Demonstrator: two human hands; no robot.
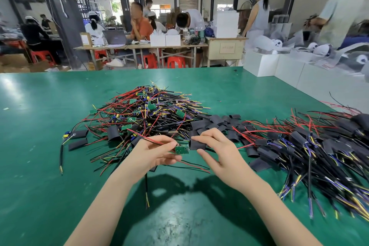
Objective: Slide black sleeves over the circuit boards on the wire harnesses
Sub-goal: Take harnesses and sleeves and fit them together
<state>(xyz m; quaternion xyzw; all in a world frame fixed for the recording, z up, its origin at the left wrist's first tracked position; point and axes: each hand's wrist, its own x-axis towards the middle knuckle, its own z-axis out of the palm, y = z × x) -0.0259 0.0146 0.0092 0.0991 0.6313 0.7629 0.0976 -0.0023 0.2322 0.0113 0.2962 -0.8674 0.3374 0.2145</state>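
Left hand (153, 153): grip pinched on a green board (181, 149), thumb and fingertips at its left edge, red and black wires (191, 165) trailing below and over the wrist. Right hand (216, 151): grip pinched on a black sleeve (197, 144), forefinger on top, thumb underneath. Sleeve mouth just beside the board's right edge, touching or nearly so; board uncovered. Both held just above the green surface (40, 166), near its middle, in front of the piles.

Behind the hands, toward the far edge: tangled heap of unsleeved harnesses (147, 110), green boards showing among red, black, yellow and purple wires. Loose sleeves (215, 122) scattered right of that heap; a few more (78, 139) left of the left hand. Along the right edge: pile of sleeved harnesses (311, 146), wire ends fanned toward the near edge. White boxes (279, 66) at the far right corner. People at tables beyond the surface, blurred.
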